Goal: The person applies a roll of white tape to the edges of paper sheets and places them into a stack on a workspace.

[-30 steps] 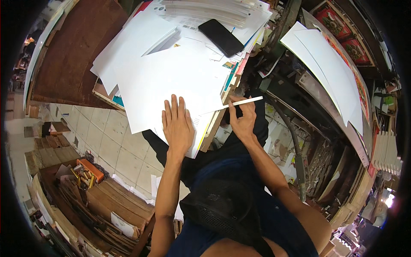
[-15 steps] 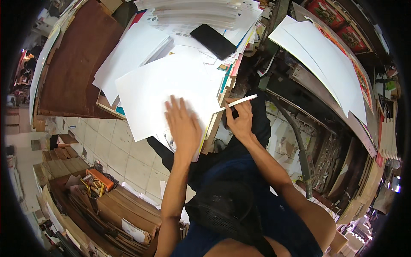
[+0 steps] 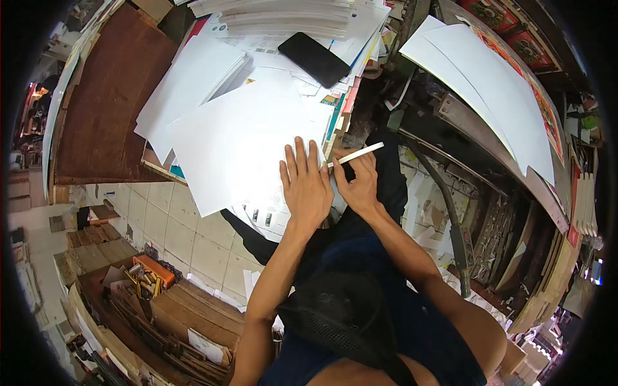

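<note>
A large white sheet of paper [image 3: 235,138] lies askew over other papers on the table. My left hand [image 3: 308,193] rests flat near the sheet's right edge, its fingers stretched out and pointing away from me. Just to its right, my right hand [image 3: 358,185] pinches a slim white stick-like tool [image 3: 364,152]. One end of the tool reaches toward the paper's edge by my left fingers; the other sticks out to the upper right. Its exact kind is not clear. Below the sheet, a printed paper [image 3: 267,217] shows in part.
A stack of white paper [image 3: 193,83] sits at the left of the table, and a black phone [image 3: 314,59] lies on papers behind. White sheets [image 3: 479,83] cover a machine on the right. An orange box [image 3: 154,270] stands at the lower left.
My left hand has slid to the right across the sheet, closer to my right hand. The right hand still holds the white tool in nearly the same place.
</note>
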### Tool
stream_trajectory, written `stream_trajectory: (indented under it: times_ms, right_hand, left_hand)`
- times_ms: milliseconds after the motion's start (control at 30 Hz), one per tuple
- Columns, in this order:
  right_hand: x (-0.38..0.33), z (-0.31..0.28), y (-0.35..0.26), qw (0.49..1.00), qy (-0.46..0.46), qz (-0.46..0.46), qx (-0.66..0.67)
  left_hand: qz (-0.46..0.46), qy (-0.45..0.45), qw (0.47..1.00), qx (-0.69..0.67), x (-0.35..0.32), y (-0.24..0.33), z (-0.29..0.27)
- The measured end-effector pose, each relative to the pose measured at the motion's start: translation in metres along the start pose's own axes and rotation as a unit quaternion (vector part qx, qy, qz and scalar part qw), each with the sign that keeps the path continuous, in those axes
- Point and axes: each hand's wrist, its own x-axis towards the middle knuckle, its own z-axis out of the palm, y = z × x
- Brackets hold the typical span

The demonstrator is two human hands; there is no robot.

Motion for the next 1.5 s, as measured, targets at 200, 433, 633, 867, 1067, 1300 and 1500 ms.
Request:
stream_trajectory:
  times_ms: [200, 433, 633, 867, 1067, 1300, 1500]
  right_hand:
    - [-0.005, -0.004, -0.005, 0.993, -0.026, -0.115, -0.030]
    - [0.014, -0.033, -0.022, 0.990, 0.104, -0.085, 0.042]
    - [0.005, -0.055, 0.007, 0.994, 0.104, 0.008, 0.039]
    - [-0.036, -0.060, 0.028, 0.985, 0.081, 0.137, 0.069]
    - [-0.026, -0.062, 0.037, 0.985, 0.082, 0.116, 0.099]
    - [-0.013, -0.079, 0.039, 0.980, 0.132, 0.131, 0.070]
    - [-0.025, -0.076, 0.029, 0.982, 0.100, 0.153, 0.048]
  left_hand:
    - [0.004, -0.011, 1.000, 0.007, 0.001, -0.001, 0.000]
    - [-0.012, -0.035, 0.997, -0.066, 0.013, -0.018, -0.014]
    - [0.017, -0.065, 0.996, 0.066, -0.005, -0.115, -0.059]
    - [0.101, -0.207, 0.973, 0.022, -0.091, -0.044, -0.074]
    - [0.013, 0.022, 0.875, -0.484, -0.076, -0.084, -0.186]
    - [-0.002, 0.591, 0.807, 0.013, 0.025, -0.120, -0.448]
    - [0.116, 0.497, 0.815, 0.274, 0.142, -0.255, -0.503]
